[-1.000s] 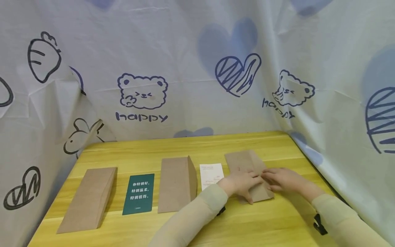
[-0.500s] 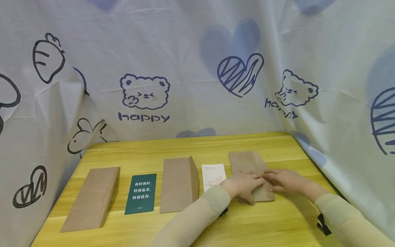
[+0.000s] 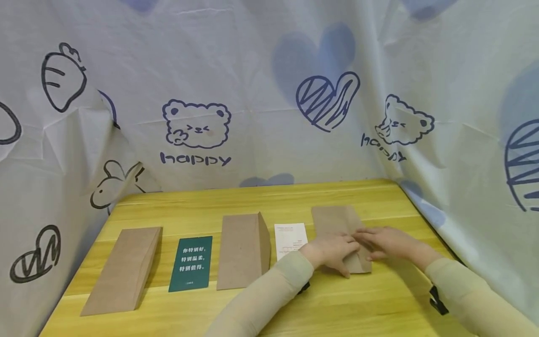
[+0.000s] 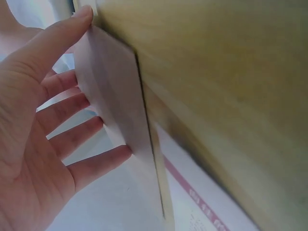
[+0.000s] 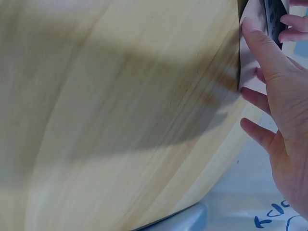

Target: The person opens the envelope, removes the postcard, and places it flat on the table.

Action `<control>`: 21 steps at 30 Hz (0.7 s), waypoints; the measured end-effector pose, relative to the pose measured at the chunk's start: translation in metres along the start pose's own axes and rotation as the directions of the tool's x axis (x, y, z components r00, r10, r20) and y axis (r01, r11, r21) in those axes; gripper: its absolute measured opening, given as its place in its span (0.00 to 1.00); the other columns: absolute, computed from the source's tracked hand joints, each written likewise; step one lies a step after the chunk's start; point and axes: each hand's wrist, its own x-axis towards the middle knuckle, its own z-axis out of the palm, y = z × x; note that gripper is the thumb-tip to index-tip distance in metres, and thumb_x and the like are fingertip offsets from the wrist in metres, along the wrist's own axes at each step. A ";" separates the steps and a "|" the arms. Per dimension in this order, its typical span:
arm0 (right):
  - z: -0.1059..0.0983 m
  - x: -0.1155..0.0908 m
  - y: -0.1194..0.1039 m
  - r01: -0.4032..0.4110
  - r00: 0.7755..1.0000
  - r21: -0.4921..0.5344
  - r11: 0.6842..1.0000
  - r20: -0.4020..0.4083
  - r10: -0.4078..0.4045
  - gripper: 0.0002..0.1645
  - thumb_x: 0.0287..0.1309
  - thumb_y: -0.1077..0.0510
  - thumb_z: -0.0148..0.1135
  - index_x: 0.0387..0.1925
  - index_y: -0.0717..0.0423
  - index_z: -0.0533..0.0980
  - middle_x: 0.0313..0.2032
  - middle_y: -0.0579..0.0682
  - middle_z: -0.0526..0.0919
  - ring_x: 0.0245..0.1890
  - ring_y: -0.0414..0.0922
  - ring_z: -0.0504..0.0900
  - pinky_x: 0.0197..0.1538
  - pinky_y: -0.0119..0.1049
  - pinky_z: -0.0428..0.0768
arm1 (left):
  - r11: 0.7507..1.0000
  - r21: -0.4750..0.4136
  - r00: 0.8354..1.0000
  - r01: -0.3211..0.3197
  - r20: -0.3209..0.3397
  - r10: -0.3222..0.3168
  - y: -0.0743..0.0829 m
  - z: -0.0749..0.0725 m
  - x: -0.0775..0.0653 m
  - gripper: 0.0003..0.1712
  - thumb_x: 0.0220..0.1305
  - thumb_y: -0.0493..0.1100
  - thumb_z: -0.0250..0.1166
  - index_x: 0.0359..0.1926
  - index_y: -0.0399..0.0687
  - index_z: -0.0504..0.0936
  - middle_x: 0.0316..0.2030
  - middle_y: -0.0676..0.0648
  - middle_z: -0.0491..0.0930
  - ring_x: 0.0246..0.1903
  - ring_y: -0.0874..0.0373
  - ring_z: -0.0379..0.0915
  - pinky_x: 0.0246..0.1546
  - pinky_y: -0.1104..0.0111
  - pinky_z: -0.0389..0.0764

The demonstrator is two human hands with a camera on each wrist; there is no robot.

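Observation:
A brown paper envelope lies at the table's right side, its flap to the right. My left hand rests over its left and middle part. In the left wrist view the fingers of that hand are straight and spread, their tips on the paper. At the flap is my right hand. The right wrist view has its thumb on one face of the paper flap and a finger behind it, pinching the edge. A dark strip shows beside the flap; what it is I cannot tell.
A white printed card lies left of the hands. Further left come a second brown envelope, a dark green card with white writing, and a third envelope. A patterned curtain surrounds the yellow wooden table.
My right hand has shifted slightly left and away from me at the flap. The left hand stays on the envelope, and the other envelopes and cards lie as before.

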 end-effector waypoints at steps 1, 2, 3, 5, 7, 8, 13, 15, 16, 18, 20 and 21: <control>0.000 0.001 0.001 0.013 1.000 -0.013 1.000 -0.002 -0.013 0.40 0.57 0.39 0.65 0.63 0.62 0.72 0.60 0.63 0.77 0.53 0.60 0.81 0.51 0.56 0.80 | 1.000 0.010 1.000 -0.001 0.007 0.001 0.000 0.000 0.000 0.49 0.50 0.73 0.65 0.71 0.65 0.62 0.73 0.60 0.59 0.72 0.61 0.55 0.72 0.72 0.58; 0.001 0.001 0.002 0.024 1.000 -0.030 0.999 0.003 -0.024 0.41 0.57 0.39 0.65 0.63 0.62 0.71 0.60 0.62 0.77 0.54 0.60 0.80 0.51 0.56 0.80 | 1.000 0.017 1.000 -0.003 0.013 0.003 0.001 -0.001 0.000 0.50 0.50 0.74 0.64 0.71 0.65 0.62 0.73 0.59 0.58 0.73 0.60 0.55 0.72 0.71 0.58; 0.001 0.002 0.004 0.038 0.999 -0.055 0.998 0.007 -0.038 0.41 0.57 0.38 0.64 0.63 0.62 0.71 0.61 0.61 0.76 0.56 0.60 0.79 0.51 0.57 0.80 | 1.000 0.022 1.000 -0.008 0.014 0.008 0.001 -0.001 -0.001 0.50 0.51 0.74 0.64 0.71 0.64 0.62 0.73 0.59 0.58 0.73 0.60 0.55 0.73 0.71 0.57; 0.002 0.004 0.005 0.063 0.998 -0.092 0.994 0.009 -0.063 0.42 0.57 0.37 0.63 0.64 0.62 0.71 0.62 0.61 0.75 0.58 0.60 0.77 0.53 0.59 0.78 | 1.000 0.015 1.000 -0.009 0.023 0.008 0.001 -0.002 -0.001 0.49 0.51 0.74 0.63 0.71 0.64 0.62 0.73 0.59 0.57 0.73 0.59 0.53 0.73 0.71 0.56; 0.002 0.007 0.006 0.083 0.997 -0.132 0.988 0.019 -0.081 0.43 0.58 0.36 0.61 0.64 0.61 0.71 0.63 0.59 0.74 0.61 0.60 0.75 0.55 0.60 0.76 | 1.000 -0.001 1.000 -0.011 0.015 0.011 0.000 -0.002 -0.002 0.48 0.51 0.74 0.64 0.70 0.64 0.63 0.73 0.59 0.57 0.73 0.58 0.53 0.73 0.70 0.56; 0.002 0.008 0.006 0.091 0.996 -0.149 0.985 0.028 -0.088 0.44 0.58 0.34 0.60 0.65 0.61 0.70 0.64 0.59 0.74 0.62 0.60 0.74 0.56 0.61 0.75 | 1.000 -0.004 1.000 -0.011 0.010 0.012 0.000 -0.002 -0.003 0.47 0.51 0.73 0.64 0.70 0.64 0.63 0.73 0.59 0.56 0.74 0.58 0.53 0.73 0.70 0.56; -0.003 0.013 0.007 0.139 0.989 -0.264 0.955 0.079 -0.122 0.46 0.58 0.29 0.54 0.65 0.58 0.70 0.66 0.56 0.73 0.65 0.57 0.72 0.59 0.60 0.73 | 1.000 -0.010 0.999 -0.023 -0.023 0.023 -0.002 -0.001 -0.006 0.47 0.52 0.73 0.64 0.69 0.62 0.64 0.74 0.58 0.57 0.73 0.55 0.54 0.73 0.69 0.57; -0.004 0.014 0.007 0.157 0.986 -0.302 0.940 0.104 -0.132 0.46 0.59 0.27 0.52 0.65 0.56 0.70 0.66 0.55 0.73 0.65 0.56 0.71 0.59 0.59 0.74 | 1.000 -0.011 0.999 -0.028 -0.032 0.027 -0.002 -0.001 -0.007 0.47 0.52 0.73 0.64 0.69 0.62 0.64 0.73 0.58 0.57 0.73 0.55 0.55 0.73 0.69 0.58; -0.004 0.014 0.008 0.165 0.984 -0.312 0.936 0.116 -0.135 0.46 0.59 0.27 0.51 0.66 0.56 0.70 0.66 0.55 0.72 0.65 0.55 0.71 0.59 0.59 0.74 | 0.999 -0.014 0.999 -0.030 -0.037 0.029 -0.001 -0.001 -0.007 0.47 0.52 0.73 0.64 0.69 0.61 0.64 0.73 0.58 0.58 0.73 0.55 0.55 0.73 0.69 0.58; -0.004 0.015 0.009 0.170 0.981 -0.315 0.934 0.142 -0.131 0.47 0.59 0.26 0.49 0.66 0.55 0.69 0.67 0.55 0.72 0.66 0.55 0.71 0.59 0.59 0.74 | 0.999 -0.021 0.999 -0.028 -0.042 0.027 -0.001 0.000 -0.008 0.47 0.53 0.73 0.64 0.69 0.61 0.64 0.73 0.58 0.58 0.73 0.56 0.55 0.73 0.70 0.58; -0.003 0.016 0.011 0.171 0.978 -0.313 0.934 0.166 -0.124 0.47 0.59 0.25 0.47 0.67 0.54 0.68 0.68 0.55 0.71 0.67 0.55 0.70 0.59 0.59 0.73 | 0.999 -0.030 0.999 -0.024 -0.049 0.022 0.000 0.000 -0.009 0.47 0.53 0.72 0.64 0.70 0.61 0.64 0.73 0.58 0.58 0.73 0.56 0.55 0.73 0.70 0.58; -0.002 0.017 0.012 0.172 0.977 -0.312 0.934 0.178 -0.120 0.48 0.59 0.25 0.45 0.68 0.53 0.68 0.68 0.55 0.70 0.67 0.55 0.70 0.60 0.60 0.73 | 0.999 -0.036 0.998 -0.021 -0.053 0.019 0.000 0.000 -0.010 0.46 0.53 0.72 0.64 0.69 0.61 0.64 0.73 0.58 0.58 0.73 0.56 0.55 0.73 0.70 0.58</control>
